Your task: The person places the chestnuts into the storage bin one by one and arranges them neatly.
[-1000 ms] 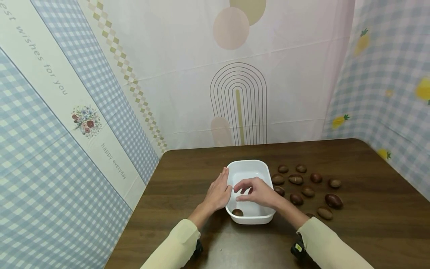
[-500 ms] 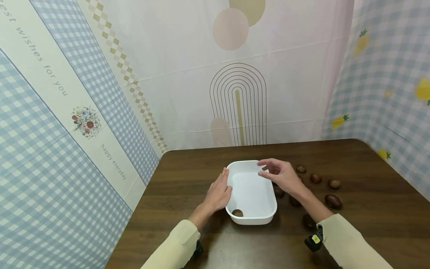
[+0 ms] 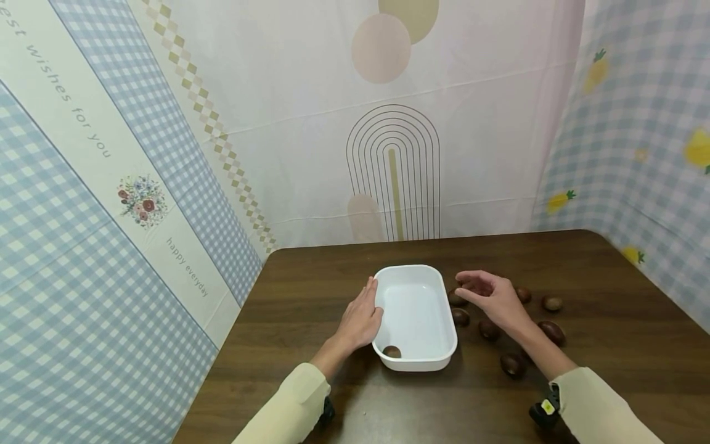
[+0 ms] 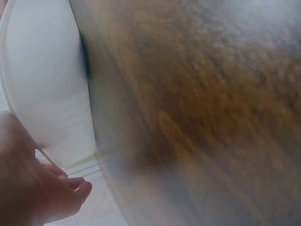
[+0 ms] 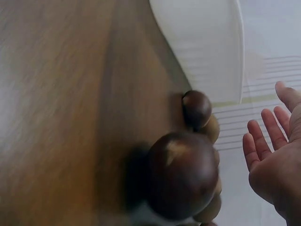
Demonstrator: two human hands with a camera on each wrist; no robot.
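A white rectangular tub (image 3: 417, 314) stands on the table, with one brown oval nut-like piece (image 3: 392, 351) in its near left corner. Along the tub's left rim rests my left hand (image 3: 359, 314), fingers extended against the wall; the left wrist view shows this hand (image 4: 42, 188) beside the white wall. To the right of the tub, my right hand (image 3: 493, 301) hovers above several loose brown oval pieces (image 3: 489, 330), its thumb and fingers apart and nothing between them. Some pieces are hidden beneath it. In the right wrist view a dark glossy piece (image 5: 183, 174) appears large.
The dark wooden table (image 3: 310, 283) reaches back to a white patterned curtain (image 3: 310, 154). More brown pieces lie farther right, among them a reddish one (image 3: 551, 333) and a lighter one (image 3: 552, 303). A checked blue cloth (image 3: 654, 185) hangs on the right.
My right hand has moved from over the tub to the right, past its rim and above the loose brown pieces. The left hand and the tub have stayed in place.
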